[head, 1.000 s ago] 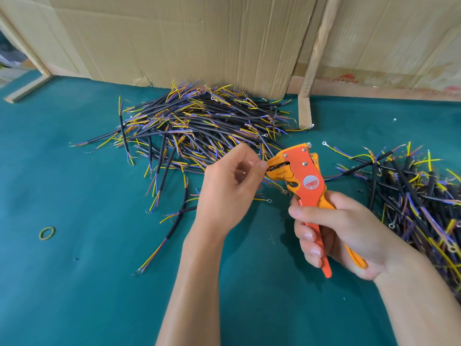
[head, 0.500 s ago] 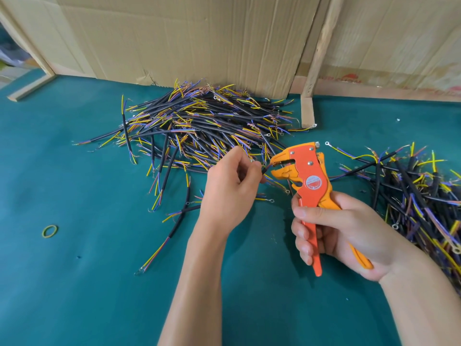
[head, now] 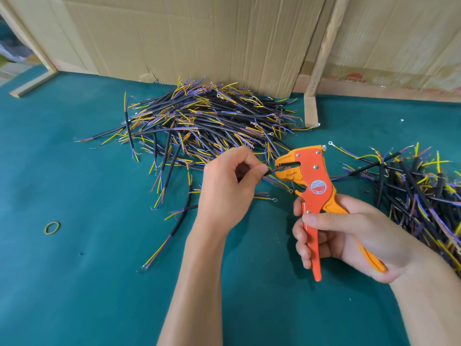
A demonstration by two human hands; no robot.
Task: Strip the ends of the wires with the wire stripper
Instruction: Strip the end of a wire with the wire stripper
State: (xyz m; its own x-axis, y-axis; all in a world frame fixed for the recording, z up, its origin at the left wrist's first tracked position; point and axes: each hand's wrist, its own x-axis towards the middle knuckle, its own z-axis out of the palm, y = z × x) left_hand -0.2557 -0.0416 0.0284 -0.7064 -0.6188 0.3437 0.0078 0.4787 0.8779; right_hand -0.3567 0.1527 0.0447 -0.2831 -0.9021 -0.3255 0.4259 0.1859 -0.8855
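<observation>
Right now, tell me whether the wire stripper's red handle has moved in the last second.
Yes. Against the ring terminal on the mat, the red handle has swung left at its tip, away from the yellow handle.

- A flat teal felt-like work surface [head: 74,283] is seen throughout.
- Creased brown cardboard sheets [head: 187,38] are stood along its far edge.
- A pale wooden strip [head: 315,78] is leaned against them.
- Soft, even light is cast.

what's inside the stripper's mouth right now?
One thin wire end, fed in by the left hand, which pinches it. The right hand holds the wire stripper by its handles. How deep the tip reaches is hidden by the orange body.
</observation>
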